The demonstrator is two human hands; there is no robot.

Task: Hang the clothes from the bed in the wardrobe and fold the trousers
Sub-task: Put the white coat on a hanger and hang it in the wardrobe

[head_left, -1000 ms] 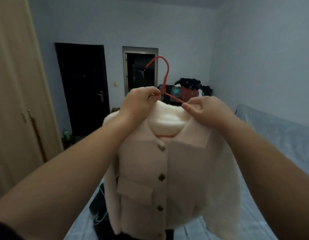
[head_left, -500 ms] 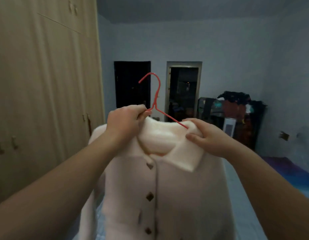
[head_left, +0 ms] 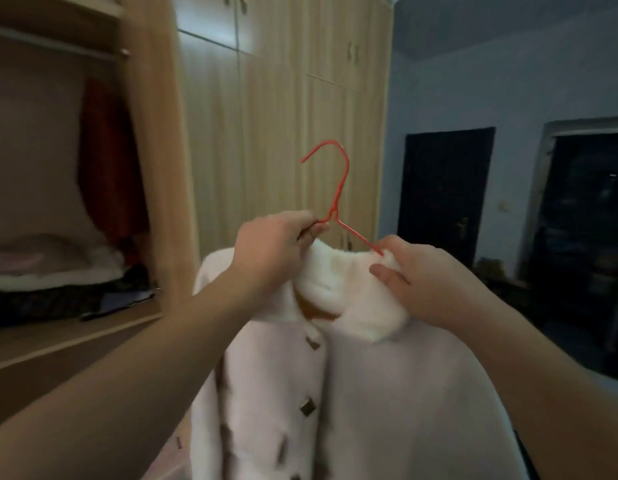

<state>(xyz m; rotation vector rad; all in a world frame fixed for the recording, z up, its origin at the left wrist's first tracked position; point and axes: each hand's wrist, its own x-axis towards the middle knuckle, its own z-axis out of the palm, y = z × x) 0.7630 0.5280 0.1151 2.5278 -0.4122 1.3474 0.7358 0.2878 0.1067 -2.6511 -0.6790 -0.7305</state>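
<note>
White coat [head_left: 352, 393] on red hanger [head_left: 338, 188]: left hand [head_left: 272, 247] grips hanger; right hand [head_left: 418, 282] pinches collar [head_left: 345, 292], beside open wardrobe [head_left: 155, 140].

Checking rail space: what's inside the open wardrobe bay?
Inside the open wardrobe bay: a red garment hanging from above, folded bedding and dark clothes on the shelf. The left part is out of frame.

On the left the wardrobe [head_left: 155, 140] stands open. Its shelf [head_left: 68, 336] carries a low heap of folded clothes [head_left: 54, 271], pale pieces on top and dark ones beneath. A red garment [head_left: 106, 168] hangs above the heap's right end.
</note>
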